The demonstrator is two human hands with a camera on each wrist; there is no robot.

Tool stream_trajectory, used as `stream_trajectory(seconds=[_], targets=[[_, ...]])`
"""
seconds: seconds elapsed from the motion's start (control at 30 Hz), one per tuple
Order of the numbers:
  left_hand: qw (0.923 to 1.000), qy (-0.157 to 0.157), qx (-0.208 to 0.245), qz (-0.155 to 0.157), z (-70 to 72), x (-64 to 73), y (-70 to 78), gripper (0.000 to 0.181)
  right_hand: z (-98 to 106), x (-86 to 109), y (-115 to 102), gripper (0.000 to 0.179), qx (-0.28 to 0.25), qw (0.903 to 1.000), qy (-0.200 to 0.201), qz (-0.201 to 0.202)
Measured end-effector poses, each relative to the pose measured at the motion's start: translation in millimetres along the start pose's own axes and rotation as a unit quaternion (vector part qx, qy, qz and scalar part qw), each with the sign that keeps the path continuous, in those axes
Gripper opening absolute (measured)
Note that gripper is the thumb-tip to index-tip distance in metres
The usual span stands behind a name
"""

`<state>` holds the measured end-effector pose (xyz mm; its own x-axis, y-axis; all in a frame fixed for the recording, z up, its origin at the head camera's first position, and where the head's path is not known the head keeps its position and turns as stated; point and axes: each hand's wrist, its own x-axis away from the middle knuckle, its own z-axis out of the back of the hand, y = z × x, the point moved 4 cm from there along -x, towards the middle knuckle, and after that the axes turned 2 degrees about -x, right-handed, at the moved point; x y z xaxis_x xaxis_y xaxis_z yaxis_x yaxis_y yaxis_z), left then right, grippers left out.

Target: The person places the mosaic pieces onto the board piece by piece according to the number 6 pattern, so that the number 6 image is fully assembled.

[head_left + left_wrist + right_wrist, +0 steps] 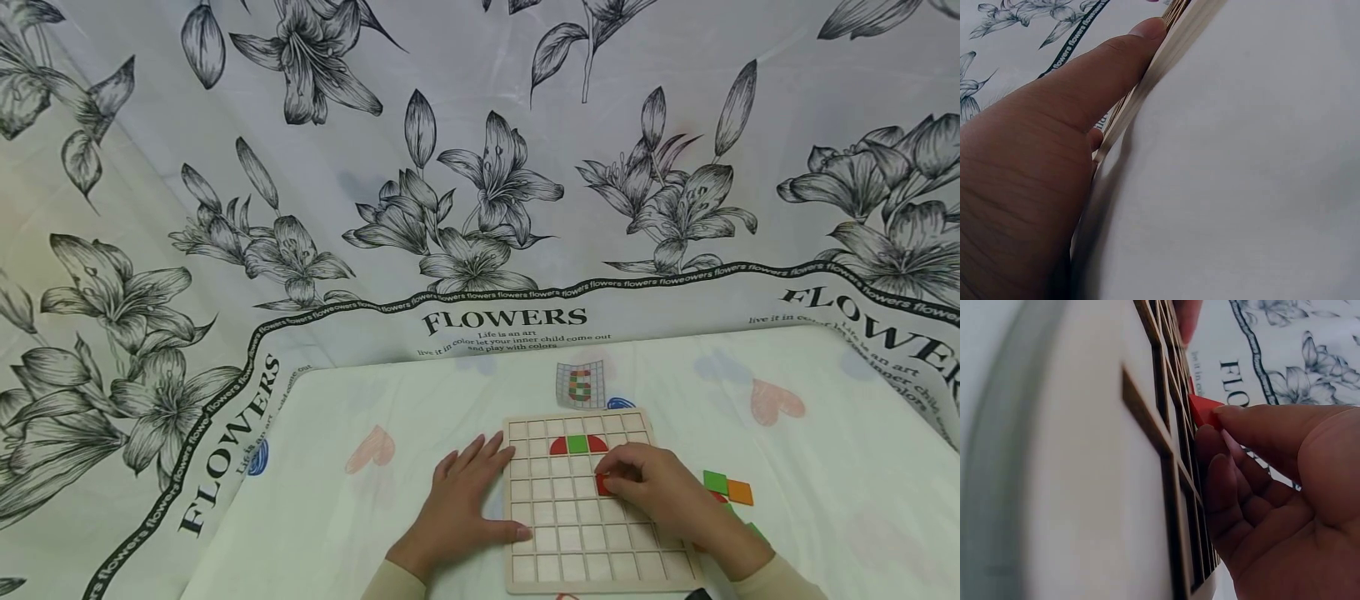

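Note:
A wooden grid board (546,568) lies on the cloth, its cells bounded by raised strips. Near its far side, a green square tile (577,444) sits between two red tiles with rounded corners, the left one (558,447) and the right one (597,444). My right hand (667,492) pinches a red tile (1202,410) between thumb and fingertips, tilted at the grid in the right wrist view. In the head view that tile is partly hidden by the fingers. My left hand (465,512) lies along the board's left edge, fingers spread, thumb (1147,30) touching the rim.
Beyond the board lies a small gridded pattern card (580,385) with a coloured figure. Loose tiles lie right of the board, including a green one (715,482) and an orange one (740,492); others are partly behind my right forearm. A flower-printed curtain (300,208) hangs behind the table.

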<state>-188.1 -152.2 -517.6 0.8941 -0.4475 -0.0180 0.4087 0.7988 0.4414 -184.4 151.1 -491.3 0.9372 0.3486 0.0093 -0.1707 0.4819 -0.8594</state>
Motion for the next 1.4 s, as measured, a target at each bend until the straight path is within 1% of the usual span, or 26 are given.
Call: stream_trajectory(seconds=[0.17, 0.33, 0.47, 0.8, 1.2, 1.4], targets=[[1.0, -0.002, 0.001, 0.002, 0.1, -0.7, -0.4, 0.111, -0.3, -1.7, 0.0, 0.01, 0.013, 0.9999, 0.0, 0.002], [1.0, -0.002, 0.003, 0.002, 0.3, -0.2, -0.9, 0.11, 0.4, -2.2, -0.1, 0.008, 0.017, 0.9998, 0.005, -0.004], [1.0, -0.002, 0.002, 0.001, 0.0, 0.0, -1.2, 0.11, 0.7, -1.8, -1.5, 0.003, 0.017, 0.9998, 0.005, -0.002], [1.0, -0.003, -0.001, 0.003, 1.2, 0.3, -0.8, 0.11, 1.1, -1.6, -3.6, 0.004, 0.006, 0.9999, 0.007, 0.009], [1.0, 0.003, 0.0, -0.006, -0.8, -0.1, -0.7, 0.111, 3.3, 0.1, -5.6, 0.013, -0.018, 0.9998, 0.002, 0.005], [1.0, 0.001, 0.005, -0.003, -0.6, -0.1, -0.5, 0.11, 8.0, 0.9, -6.7, 0.019, -0.023, 0.9997, 0.008, -0.001]])
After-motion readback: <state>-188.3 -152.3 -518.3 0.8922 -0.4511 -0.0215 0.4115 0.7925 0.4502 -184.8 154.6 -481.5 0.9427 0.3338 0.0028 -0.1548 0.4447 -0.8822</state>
